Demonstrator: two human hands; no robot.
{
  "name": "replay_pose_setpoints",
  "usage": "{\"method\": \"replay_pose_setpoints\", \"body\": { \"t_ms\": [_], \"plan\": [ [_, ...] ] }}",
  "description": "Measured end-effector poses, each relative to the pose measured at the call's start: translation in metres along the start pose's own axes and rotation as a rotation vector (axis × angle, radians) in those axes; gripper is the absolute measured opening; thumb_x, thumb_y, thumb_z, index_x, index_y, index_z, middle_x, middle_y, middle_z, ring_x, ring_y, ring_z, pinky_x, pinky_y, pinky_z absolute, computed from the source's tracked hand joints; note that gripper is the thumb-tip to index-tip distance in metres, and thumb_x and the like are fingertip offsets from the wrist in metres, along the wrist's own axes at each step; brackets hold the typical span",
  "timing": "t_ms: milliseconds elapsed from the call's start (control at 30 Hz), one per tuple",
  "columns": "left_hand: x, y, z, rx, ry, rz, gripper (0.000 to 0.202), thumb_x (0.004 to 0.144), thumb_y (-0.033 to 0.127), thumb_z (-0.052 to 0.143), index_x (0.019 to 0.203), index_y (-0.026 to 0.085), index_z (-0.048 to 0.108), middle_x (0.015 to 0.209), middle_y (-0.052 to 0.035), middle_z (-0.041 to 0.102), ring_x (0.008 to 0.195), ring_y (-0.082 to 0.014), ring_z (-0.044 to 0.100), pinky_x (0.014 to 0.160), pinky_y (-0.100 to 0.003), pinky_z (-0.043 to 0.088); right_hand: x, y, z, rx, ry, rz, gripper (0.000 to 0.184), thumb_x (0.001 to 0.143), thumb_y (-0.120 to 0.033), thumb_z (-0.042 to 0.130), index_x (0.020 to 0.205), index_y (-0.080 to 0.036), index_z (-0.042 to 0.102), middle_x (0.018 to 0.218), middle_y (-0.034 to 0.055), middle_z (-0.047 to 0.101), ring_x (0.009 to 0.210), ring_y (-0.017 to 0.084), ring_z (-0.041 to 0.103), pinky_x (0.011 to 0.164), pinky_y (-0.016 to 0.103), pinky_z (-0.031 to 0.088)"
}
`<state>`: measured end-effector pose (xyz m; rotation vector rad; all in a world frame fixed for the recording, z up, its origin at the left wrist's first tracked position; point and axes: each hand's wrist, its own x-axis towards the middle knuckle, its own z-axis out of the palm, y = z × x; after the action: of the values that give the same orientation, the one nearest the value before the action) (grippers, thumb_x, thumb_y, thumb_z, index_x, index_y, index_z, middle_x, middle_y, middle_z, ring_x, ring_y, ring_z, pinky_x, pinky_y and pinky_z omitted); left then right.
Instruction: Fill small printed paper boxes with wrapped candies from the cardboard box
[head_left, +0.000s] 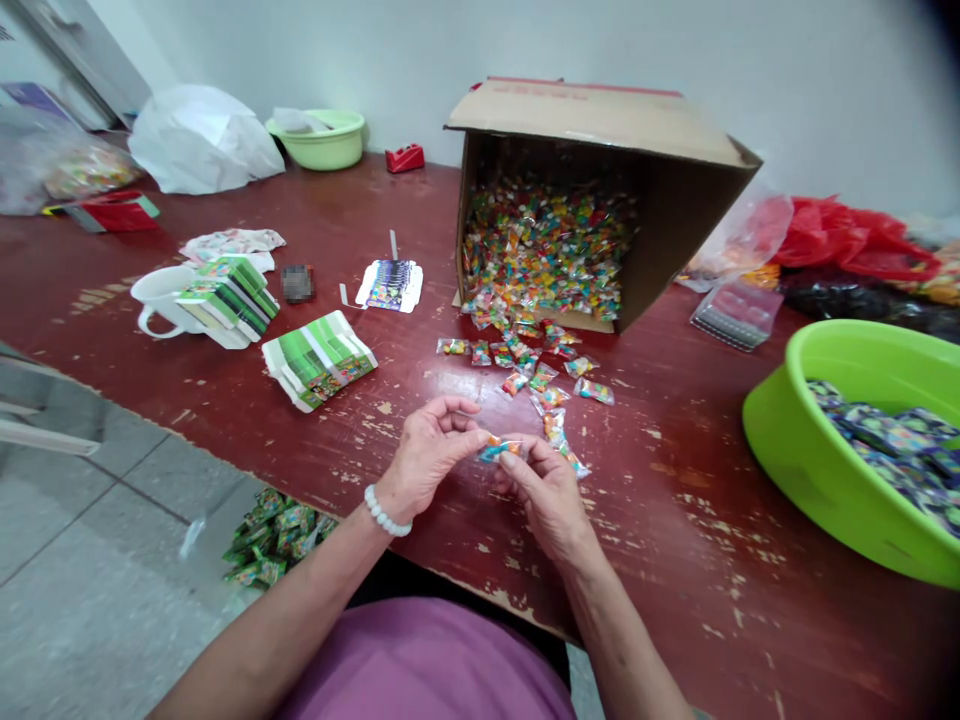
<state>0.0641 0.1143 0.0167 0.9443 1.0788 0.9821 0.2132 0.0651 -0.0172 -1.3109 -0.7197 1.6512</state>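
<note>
Between my two hands, just above the table, is a small clear packet of colourful candy (496, 452). My left hand (431, 448), with a pale bead bracelet on the wrist, pinches the packet's left end between thumb and fingers. The right end is pinched by my right hand (546, 490). Just beyond them, loose candy packets (551, 396) lie scattered on the table. They spill from a cardboard box (682, 215) lying on its side, its open mouth facing me and full of the same packets (551, 245).
On the red table (675, 620), a green basin (780, 450) with dark packets stands right. Left are stacked green cartons (321, 360), a white mug (161, 300) and a flattened carton (390, 286). A red tape dispenser (405, 158) sits behind. Green packets (274, 535) lie in a bag below the table edge.
</note>
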Motion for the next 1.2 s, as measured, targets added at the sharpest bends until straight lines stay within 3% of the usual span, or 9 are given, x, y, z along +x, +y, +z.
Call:
{"method": "replay_pose_setpoints", "body": {
  "t_ms": [200,333,467,600,767,900,1000,1100,1200],
  "plan": [
    [-0.004,-0.005,0.003,0.030,-0.021,0.009,0.042,0.068,0.025,0.079,0.101,0.011,0.057,0.079,-0.0007,0.059,0.072,-0.0094,0.055,0.070,-0.022,0.046,0.003,0.004,0.000,-0.006,-0.002,0.019,0.072,0.064,-0.060,0.067,0.113,-0.012,0.047,0.084,0.0003,0.056,0.063,-0.007,0.048,0.059,0.006,0.044],
    [0.006,-0.011,-0.009,0.370,-0.035,0.165,0.032,0.081,0.032,0.067,0.107,0.015,0.059,0.089,-0.0044,0.061,0.079,-0.0140,0.058,0.074,-0.027,0.048,0.011,0.003,-0.007,-0.137,0.108,-0.057,0.070,0.067,-0.060,0.064,0.114,-0.010,0.050,0.085,0.0019,0.058,0.062,-0.008,0.047,0.058,0.003,0.042],
    [0.055,-0.021,-0.037,1.007,0.150,0.569,0.038,0.087,0.025,0.055,0.124,0.014,0.056,0.124,-0.0131,0.057,0.118,-0.0242,0.051,0.106,-0.039,0.037,0.020,0.001,-0.025,-0.373,0.317,-0.198,0.073,0.073,-0.054,0.060,0.133,-0.015,0.045,0.108,0.0051,0.059,0.065,-0.010,0.048,0.059,0.001,0.039],
    [0.116,-0.033,-0.051,1.340,0.199,0.451,0.062,0.090,0.034,0.052,0.145,0.007,0.040,0.150,-0.0200,0.036,0.140,-0.0369,0.028,0.114,-0.053,0.021,0.023,0.007,-0.044,-0.571,0.463,-0.402,0.059,0.079,-0.047,0.055,0.129,-0.016,0.052,0.113,0.0049,0.057,0.080,-0.008,0.052,0.073,0.002,0.043],
    [0.138,-0.041,-0.029,1.399,0.057,0.434,0.055,0.094,0.048,0.046,0.142,0.022,0.048,0.149,-0.0107,0.041,0.140,-0.0409,0.026,0.110,-0.064,0.019,0.029,0.021,-0.057,-0.753,0.572,-0.627,0.035,0.084,-0.037,0.052,0.109,-0.017,0.065,0.113,0.0002,0.058,0.106,-0.009,0.053,0.094,0.000,0.041],
    [0.155,-0.034,-0.008,1.339,0.019,0.522,0.047,0.097,0.042,0.040,0.138,0.022,0.050,0.144,-0.0071,0.047,0.137,-0.0265,0.036,0.115,-0.047,0.026,0.036,0.027,-0.059,-0.810,0.617,-0.701,0.029,0.084,-0.031,0.052,0.106,-0.017,0.065,0.110,-0.0029,0.059,0.104,-0.012,0.053,0.096,-0.003,0.039],
    [0.198,-0.022,0.001,1.297,0.100,0.543,0.052,0.096,0.031,0.041,0.145,0.012,0.040,0.149,-0.0137,0.037,0.138,-0.0211,0.035,0.116,-0.034,0.025,0.040,0.027,-0.059,-0.862,0.618,-0.752,0.024,0.084,-0.026,0.052,0.104,-0.018,0.064,0.109,-0.0056,0.059,0.104,-0.015,0.052,0.098,-0.006,0.037],
    [0.248,-0.014,0.010,1.279,0.160,0.500,0.064,0.092,0.032,0.049,0.148,0.006,0.034,0.152,-0.0215,0.029,0.140,-0.0302,0.030,0.115,-0.042,0.026,0.042,0.027,-0.059,-0.910,0.627,-0.794,0.023,0.084,-0.021,0.051,0.103,-0.017,0.064,0.108,-0.0056,0.059,0.105,-0.015,0.052,0.099,-0.007,0.037],
    [0.277,-0.015,0.019,1.274,0.186,0.467,0.063,0.090,0.036,0.052,0.147,0.013,0.040,0.150,-0.0211,0.031,0.138,-0.0369,0.030,0.111,-0.052,0.026,0.043,0.025,-0.057,-0.942,0.642,-0.821,0.023,0.083,-0.018,0.052,0.103,-0.017,0.064,0.109,-0.0047,0.059,0.106,-0.015,0.052,0.099,-0.007,0.037]
  ]
}}
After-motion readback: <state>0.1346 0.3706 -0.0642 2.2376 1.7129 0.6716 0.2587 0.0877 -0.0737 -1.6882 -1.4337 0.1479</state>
